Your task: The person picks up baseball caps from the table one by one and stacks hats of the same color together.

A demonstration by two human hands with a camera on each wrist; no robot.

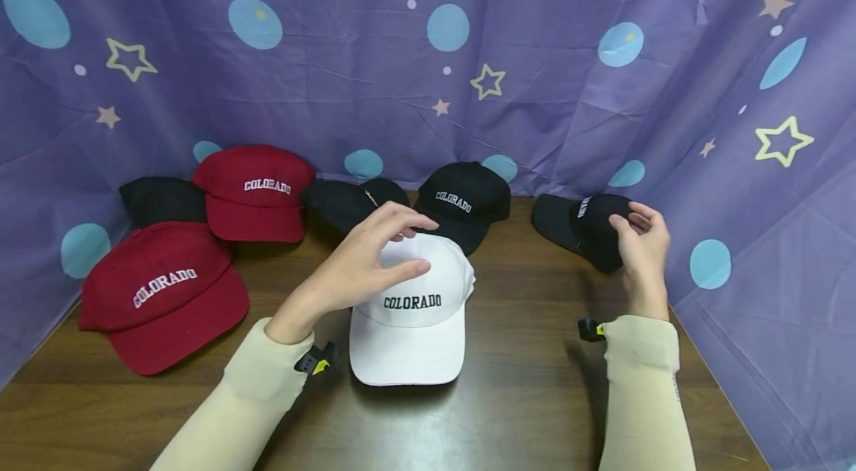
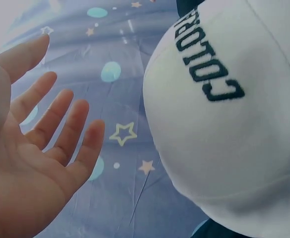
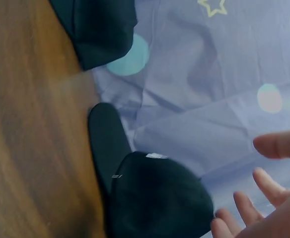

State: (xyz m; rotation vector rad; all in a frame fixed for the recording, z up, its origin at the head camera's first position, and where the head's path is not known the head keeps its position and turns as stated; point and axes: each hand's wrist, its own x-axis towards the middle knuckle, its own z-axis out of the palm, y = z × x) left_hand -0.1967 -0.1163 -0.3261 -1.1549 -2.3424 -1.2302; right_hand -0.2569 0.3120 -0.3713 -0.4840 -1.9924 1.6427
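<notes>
A white COLORADO cap (image 1: 408,348) sits at the table's middle, its brim toward me. Over its crown, on the left side, hovers my left hand (image 1: 364,263), thumb and fingers spread apart. In the left wrist view a gap shows between that hand (image 2: 40,148) and the white cap (image 2: 234,139). At the right lies a black cap (image 1: 598,237) with its brim pointing left. My right hand (image 1: 645,248) is beside its crown, fingers loosely bent; in the right wrist view the fingertips (image 3: 227,218) are close to the black cap (image 3: 160,198), and whether they touch it I cannot tell.
Two red COLORADO caps (image 1: 167,285) stand at the left, with a black cap (image 1: 163,200) behind them. Another black cap (image 1: 344,203) and a black COLORADO cap (image 1: 468,196) stand behind the white one. A purple curtain (image 1: 535,85) borders the wooden table (image 1: 528,397).
</notes>
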